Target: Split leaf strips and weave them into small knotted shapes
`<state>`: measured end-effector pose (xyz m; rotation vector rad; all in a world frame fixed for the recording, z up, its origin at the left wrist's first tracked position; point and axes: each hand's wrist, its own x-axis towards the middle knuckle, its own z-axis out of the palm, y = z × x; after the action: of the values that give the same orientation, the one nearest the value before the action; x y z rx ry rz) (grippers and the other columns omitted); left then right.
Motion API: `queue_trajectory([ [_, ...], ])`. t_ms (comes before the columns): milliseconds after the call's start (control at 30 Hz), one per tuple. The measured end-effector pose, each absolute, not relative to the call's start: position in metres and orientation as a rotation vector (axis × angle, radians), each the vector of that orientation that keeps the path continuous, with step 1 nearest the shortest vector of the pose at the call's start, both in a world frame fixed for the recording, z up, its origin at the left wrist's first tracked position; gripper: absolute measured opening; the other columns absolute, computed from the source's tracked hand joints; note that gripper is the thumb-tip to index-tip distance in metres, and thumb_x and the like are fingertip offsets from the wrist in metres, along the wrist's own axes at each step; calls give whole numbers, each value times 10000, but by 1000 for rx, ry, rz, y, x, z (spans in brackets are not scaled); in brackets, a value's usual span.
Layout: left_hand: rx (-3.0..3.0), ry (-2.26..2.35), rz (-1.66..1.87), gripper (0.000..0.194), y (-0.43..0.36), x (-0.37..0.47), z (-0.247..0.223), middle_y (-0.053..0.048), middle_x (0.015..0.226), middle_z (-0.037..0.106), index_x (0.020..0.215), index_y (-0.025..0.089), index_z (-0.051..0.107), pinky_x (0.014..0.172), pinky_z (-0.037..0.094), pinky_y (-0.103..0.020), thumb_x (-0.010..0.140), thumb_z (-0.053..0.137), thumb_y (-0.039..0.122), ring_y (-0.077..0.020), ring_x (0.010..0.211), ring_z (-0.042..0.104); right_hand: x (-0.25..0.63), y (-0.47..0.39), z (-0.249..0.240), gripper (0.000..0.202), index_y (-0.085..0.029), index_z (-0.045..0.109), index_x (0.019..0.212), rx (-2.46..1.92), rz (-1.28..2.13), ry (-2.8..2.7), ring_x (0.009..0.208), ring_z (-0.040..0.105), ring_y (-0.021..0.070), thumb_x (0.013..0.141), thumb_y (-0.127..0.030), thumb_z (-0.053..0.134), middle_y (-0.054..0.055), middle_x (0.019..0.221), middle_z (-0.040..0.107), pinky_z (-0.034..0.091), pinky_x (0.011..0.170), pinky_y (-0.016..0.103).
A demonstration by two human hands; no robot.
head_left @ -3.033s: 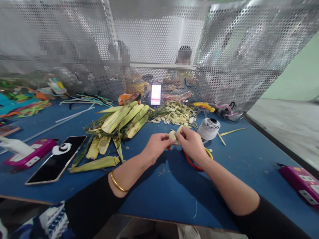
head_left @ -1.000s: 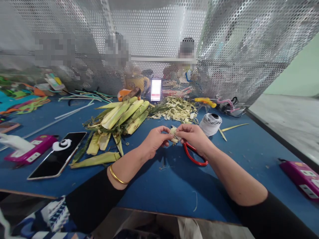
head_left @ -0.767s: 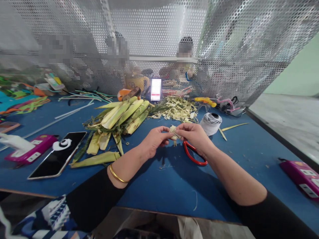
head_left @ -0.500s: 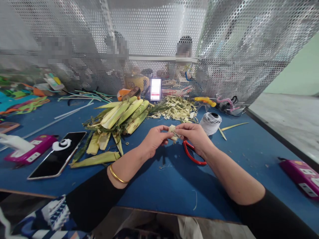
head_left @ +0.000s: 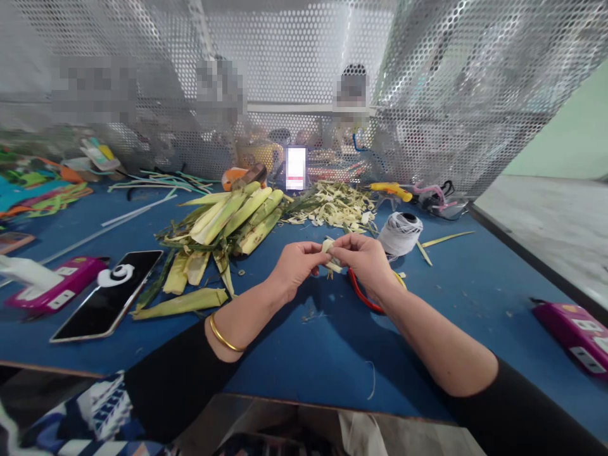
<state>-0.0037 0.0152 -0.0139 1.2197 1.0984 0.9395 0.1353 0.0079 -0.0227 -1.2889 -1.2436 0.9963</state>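
Note:
A small pale piece of husk (head_left: 329,248) is pinched between both hands over the middle of the blue table. My left hand (head_left: 295,265) grips it from the left, thumb against fingers. From the right, my right hand (head_left: 365,256) pinches the same piece, its fingertips close to the left ones. Red-handled scissors (head_left: 361,292) lie partly hidden under my right hand. A spool of white string (head_left: 400,234) stands just beyond that hand. Green corn husks (head_left: 232,218) are heaped to the left, and shredded husk strips (head_left: 338,206) form a pile behind my hands.
A dark phone (head_left: 107,297) and a purple power strip (head_left: 57,285) lie at left; another purple strip (head_left: 574,335) is at far right. A lit phone (head_left: 295,168) stands before the perforated metal screen (head_left: 299,50). A yellow glue gun (head_left: 392,190) lies behind the spool.
My right hand has turned slightly and its fingers have shifted around the husk piece. The right forearm has moved a little left, covering more of the scissors.

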Motion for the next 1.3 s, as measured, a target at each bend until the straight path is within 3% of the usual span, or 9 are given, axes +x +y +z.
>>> queue_trajectory([
  [233,1403,1117,883,44,13,-5,-8,17,528,568,659,132,676,469,328,-191,656,640,106,-65,460,432,139,11,-23,260,-172,632,806,-1315,1014,-1320,484,452,92,599,-318,690,-60,528,529,337,500,244],
  [500,1447,1125,820,52,14,-6,-8,13,515,576,656,141,692,455,319,-190,638,645,129,-72,458,432,139,11,-26,150,-187,568,667,-1298,872,-1469,514,448,100,666,-319,640,-41,551,526,340,499,239],
  [700,1435,1098,775,88,14,-6,-12,31,491,549,570,151,656,459,323,-190,631,616,101,-66,445,413,135,10,-32,124,-193,608,804,-1294,871,-1521,497,443,103,716,-269,562,-55,546,500,349,483,230],
  [800,1430,1096,793,79,15,-6,-13,27,500,554,595,145,678,471,324,-195,640,622,112,-68,456,414,137,10,-32,109,-192,608,740,-1312,823,-1582,496,431,102,738,-286,552,-47,534,501,331,478,231],
  [1067,1396,1098,836,87,15,-6,-11,-9,584,620,665,148,710,467,297,-207,673,623,152,-71,468,405,140,12,-25,117,-200,524,710,-1222,906,-1515,534,456,106,679,-291,590,-39,593,519,351,501,238],
  [1300,1474,1036,755,75,15,-10,-12,35,517,493,600,150,647,479,267,-208,655,643,200,-73,488,393,140,7,-25,44,-220,485,714,-1357,523,-1705,528,442,110,708,-197,522,-51,576,497,321,512,245],
])
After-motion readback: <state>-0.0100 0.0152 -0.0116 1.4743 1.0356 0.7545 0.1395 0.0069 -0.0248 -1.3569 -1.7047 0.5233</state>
